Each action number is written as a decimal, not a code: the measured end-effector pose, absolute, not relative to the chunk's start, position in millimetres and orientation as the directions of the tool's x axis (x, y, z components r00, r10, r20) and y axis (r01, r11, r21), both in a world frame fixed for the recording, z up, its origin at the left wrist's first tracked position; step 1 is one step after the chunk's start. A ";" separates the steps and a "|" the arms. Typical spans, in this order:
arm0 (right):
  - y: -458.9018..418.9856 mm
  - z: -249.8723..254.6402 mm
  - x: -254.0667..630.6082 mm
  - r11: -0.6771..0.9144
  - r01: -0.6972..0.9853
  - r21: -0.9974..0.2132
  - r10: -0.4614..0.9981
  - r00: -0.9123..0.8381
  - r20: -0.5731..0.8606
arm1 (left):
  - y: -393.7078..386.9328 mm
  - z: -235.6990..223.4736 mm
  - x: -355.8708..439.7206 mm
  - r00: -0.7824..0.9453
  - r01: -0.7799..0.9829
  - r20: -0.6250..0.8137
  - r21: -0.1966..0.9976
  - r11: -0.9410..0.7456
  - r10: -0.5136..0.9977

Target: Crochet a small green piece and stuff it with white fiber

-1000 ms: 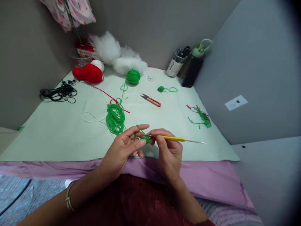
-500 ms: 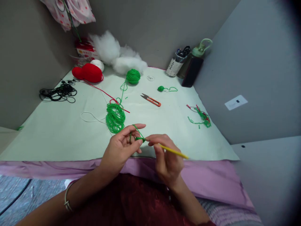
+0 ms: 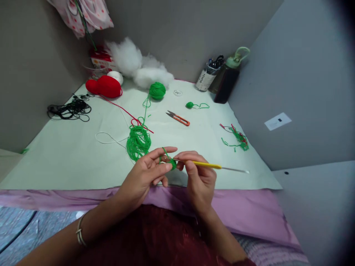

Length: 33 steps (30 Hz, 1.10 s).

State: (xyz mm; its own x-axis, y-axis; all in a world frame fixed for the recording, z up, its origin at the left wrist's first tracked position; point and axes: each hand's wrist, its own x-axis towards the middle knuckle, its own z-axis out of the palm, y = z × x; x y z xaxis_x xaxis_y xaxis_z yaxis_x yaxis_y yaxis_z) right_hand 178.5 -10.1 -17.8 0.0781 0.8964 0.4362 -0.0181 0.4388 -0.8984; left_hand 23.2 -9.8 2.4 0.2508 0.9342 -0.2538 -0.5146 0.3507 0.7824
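Observation:
Between its thumb and fingers my left hand (image 3: 145,171) pinches a small green crochet piece (image 3: 173,164), and green yarn runs up over its raised index finger. My right hand (image 3: 200,177) grips a crochet hook (image 3: 206,164) with a yellow handle. The hook's tip meets the green piece; its other metal end points right. Just beyond my left hand lies a loose heap of green yarn (image 3: 138,142), with a strand leading back to a green yarn ball (image 3: 157,91).
Orange thread snips (image 3: 179,118) lie mid-table. Farther back are red yarn (image 3: 104,86), white stuffing (image 3: 127,57) and a small green piece (image 3: 189,105). Black cord (image 3: 69,109) is at the left, yarn scraps (image 3: 240,139) at the right. A bottle (image 3: 233,61) stands by the right partition.
Both hands have shifted slightly right. The hook has turned nearer to level, its far metal end now showing. More of the green piece is visible, and the yarn heap has moved slightly.

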 end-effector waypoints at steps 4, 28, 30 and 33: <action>-12.9 -21.5 177.3 0.503 0.114 -0.857 0.857 0.068 0.511 | -11.2 -1.4 25.6 0.171 -0.445 -0.240 0.846 0.293 0.956; -8.0 -22.8 183.4 0.261 -0.298 -0.918 0.965 0.043 0.260 | -9.8 -5.2 19.9 0.228 -0.447 -0.214 0.844 0.297 0.950; -9.4 -20.9 184.4 0.294 -0.250 -0.923 0.955 0.038 0.294 | -10.1 -5.6 19.0 0.211 -0.418 -0.219 0.861 0.290 0.953; -14.2 -20.3 185.2 0.418 -0.037 -0.908 0.908 0.034 0.417 | -11.3 -6.5 19.3 0.160 -0.358 -0.189 0.904 0.236 0.969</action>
State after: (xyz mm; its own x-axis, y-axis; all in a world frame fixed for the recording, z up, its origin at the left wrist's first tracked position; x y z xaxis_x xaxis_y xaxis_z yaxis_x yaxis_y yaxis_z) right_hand 185.2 -14.2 -20.3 0.0335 0.9082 0.4173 -0.0371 0.4183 -0.9075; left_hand 19.3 -11.3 -6.5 0.1605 0.9687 -0.1892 -0.3575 0.2357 0.9037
